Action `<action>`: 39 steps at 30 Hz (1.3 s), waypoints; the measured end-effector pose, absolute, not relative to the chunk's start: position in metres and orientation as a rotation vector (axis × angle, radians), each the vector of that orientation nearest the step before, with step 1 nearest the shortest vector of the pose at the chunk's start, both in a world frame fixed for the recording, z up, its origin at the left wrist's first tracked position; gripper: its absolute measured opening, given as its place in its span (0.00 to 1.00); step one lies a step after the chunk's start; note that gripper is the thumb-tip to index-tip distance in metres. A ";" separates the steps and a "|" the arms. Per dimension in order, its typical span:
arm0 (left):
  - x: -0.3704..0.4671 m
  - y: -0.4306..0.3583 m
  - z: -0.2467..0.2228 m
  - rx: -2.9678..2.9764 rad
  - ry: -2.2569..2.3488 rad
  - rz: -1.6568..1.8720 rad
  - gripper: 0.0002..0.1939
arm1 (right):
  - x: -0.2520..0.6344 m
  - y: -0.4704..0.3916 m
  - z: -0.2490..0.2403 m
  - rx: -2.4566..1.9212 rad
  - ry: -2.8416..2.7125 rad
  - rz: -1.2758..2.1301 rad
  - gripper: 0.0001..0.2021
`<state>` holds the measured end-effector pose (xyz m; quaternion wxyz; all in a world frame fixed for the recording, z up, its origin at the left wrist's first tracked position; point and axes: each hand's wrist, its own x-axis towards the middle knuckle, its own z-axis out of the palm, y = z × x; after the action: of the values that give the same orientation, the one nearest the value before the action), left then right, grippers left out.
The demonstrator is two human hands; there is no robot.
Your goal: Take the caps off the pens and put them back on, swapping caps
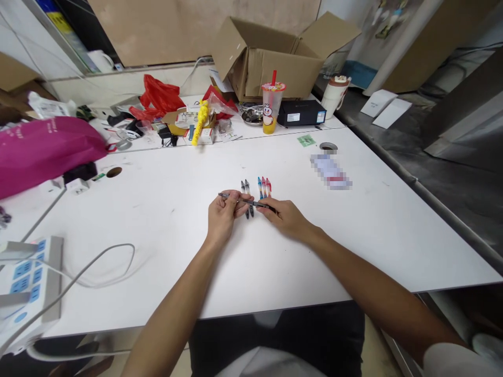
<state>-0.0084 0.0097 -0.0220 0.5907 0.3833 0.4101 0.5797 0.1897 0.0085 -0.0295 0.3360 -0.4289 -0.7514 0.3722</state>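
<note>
Above the white table [165, 262], a slim dark pen [251, 202] stretches between both hands, slightly slanted. My left hand [223, 213] pinches its left part between thumb and fingers, with the end poking out to the left. My right hand [288, 217] is closed on the right part. Whether the pen is whole or in separate pieces is too small to make out. Two black pens [247, 187] lie side by side beneath the hands, partly covered by the left fingers. Just right of them lie a blue pen [260, 187] and two red pens [266, 186], their lower ends hidden by my right hand.
At the back stand a cardboard box [283, 70], a drink cup [272, 107], a black box [301, 113] and a white flask [335, 97]. A tape roll [328, 147] lies right. A power strip [51, 272] with a cable and a magenta bag [51, 149] are left.
</note>
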 end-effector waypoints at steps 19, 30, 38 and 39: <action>-0.007 0.008 -0.026 0.859 0.985 1.306 0.17 | 0.182 0.011 -0.038 -1.064 -1.515 1.144 0.13; -0.008 0.010 -0.027 0.791 1.076 1.306 0.18 | 0.183 0.013 -0.039 -1.092 -1.496 1.275 0.15; -0.006 0.009 -0.026 0.776 1.092 1.286 0.17 | 0.183 0.012 -0.040 -1.094 -1.509 1.248 0.15; -0.006 0.008 -0.026 0.774 1.091 1.283 0.17 | 0.183 0.012 -0.040 -1.113 -1.514 1.250 0.15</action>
<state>-0.0057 0.0084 -0.0261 0.6006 0.3340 0.4706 0.5534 0.1832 0.0122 -0.0396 0.4282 -0.4457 -0.6062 0.5006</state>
